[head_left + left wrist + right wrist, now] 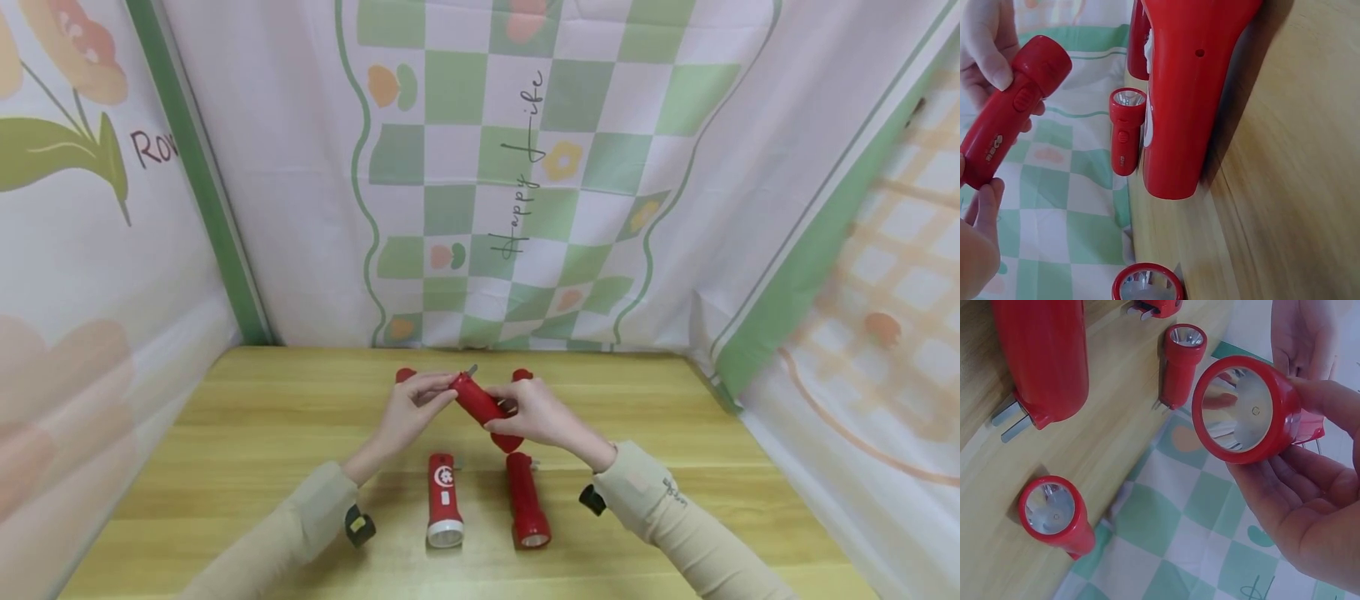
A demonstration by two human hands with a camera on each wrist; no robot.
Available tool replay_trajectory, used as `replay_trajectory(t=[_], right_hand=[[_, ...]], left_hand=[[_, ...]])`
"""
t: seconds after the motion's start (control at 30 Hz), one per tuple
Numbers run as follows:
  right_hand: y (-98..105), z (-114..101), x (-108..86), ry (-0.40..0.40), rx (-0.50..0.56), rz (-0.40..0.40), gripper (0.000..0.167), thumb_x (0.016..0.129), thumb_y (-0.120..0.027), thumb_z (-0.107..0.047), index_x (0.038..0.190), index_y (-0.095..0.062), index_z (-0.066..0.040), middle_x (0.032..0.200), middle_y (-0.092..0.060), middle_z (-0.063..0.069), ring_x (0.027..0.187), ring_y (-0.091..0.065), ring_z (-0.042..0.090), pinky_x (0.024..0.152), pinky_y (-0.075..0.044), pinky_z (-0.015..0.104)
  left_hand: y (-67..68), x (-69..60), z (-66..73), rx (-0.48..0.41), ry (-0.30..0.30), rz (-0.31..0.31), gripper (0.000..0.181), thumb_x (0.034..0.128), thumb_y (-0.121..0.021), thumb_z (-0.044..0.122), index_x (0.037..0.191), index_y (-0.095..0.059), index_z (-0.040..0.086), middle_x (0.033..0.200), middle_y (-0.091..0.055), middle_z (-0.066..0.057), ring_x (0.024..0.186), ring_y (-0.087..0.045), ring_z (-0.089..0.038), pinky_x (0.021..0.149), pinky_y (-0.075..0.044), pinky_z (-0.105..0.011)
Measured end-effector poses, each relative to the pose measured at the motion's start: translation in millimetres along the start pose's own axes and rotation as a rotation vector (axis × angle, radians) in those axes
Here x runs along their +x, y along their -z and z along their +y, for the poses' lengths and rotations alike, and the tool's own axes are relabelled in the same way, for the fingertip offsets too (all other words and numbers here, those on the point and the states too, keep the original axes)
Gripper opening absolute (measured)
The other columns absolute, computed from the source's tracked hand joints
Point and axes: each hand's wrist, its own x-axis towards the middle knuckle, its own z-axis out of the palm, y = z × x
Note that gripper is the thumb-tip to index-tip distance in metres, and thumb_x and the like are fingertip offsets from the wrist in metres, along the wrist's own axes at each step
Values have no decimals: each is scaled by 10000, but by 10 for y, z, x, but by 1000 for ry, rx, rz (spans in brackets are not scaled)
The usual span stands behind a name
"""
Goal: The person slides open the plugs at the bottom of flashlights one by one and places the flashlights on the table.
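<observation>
Both hands hold one red flashlight (480,402) above the table, tilted, with its lens end toward the lower right. My left hand (405,414) pinches the narrow tail end, where a metal plug prong sticks out. Near the head, my right hand (542,411) grips the body with thumb and fingers. In the left wrist view, the switch side of the held flashlight (1007,119) shows a round-ended button and small white lettering. The right wrist view looks into its lens (1238,409), with the right hand (1310,500) around the body behind it.
On the wooden table (262,467) lie a red flashlight with a white rim and logo (443,504) and an all-red one (528,504), both nearer the body. Two more red flashlights (405,375) (522,375) are partly hidden behind the hands. A patterned curtain (457,167) borders the back.
</observation>
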Motion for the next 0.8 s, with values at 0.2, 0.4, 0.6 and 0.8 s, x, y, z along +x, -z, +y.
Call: replay_trajectory(t=[0.2,0.4,0.6,0.8], right_hand=[[-16,10,10,4,21,0,350,866,-743,-122,1202,-684,-42,1009,-760,130,868,-747,204,709,-627,262],[-31,14,15,-13,31,8,348,878,-731,-139,1209,-681,-47,1021,-758,125,889,-744,213,727,-631,288],[-47,31,10,-36,50,23,382,878,-726,-142,1241,-665,-41,1030,-755,131,890,-740,214,726,-630,303],[-43,31,5,-38,64,32,384,876,-724,-138,1240,-662,-33,1026,-753,138,883,-738,211,726,-631,315]], left_hand=[[4,10,32,12,-7,2,316,902,-713,107,1201,-688,11,1189,-707,-196,1086,-677,-349,919,-587,-262],[11,54,-3,24,-7,-5,305,911,-705,118,1201,-690,25,1188,-712,-184,1051,-699,-311,950,-585,-387],[10,78,11,22,16,-5,320,913,-705,130,1215,-682,27,1201,-703,-184,1066,-690,-325,954,-582,-345],[2,93,25,13,22,0,329,912,-701,103,1222,-671,-4,1194,-702,-196,1060,-689,-333,938,-577,-271]])
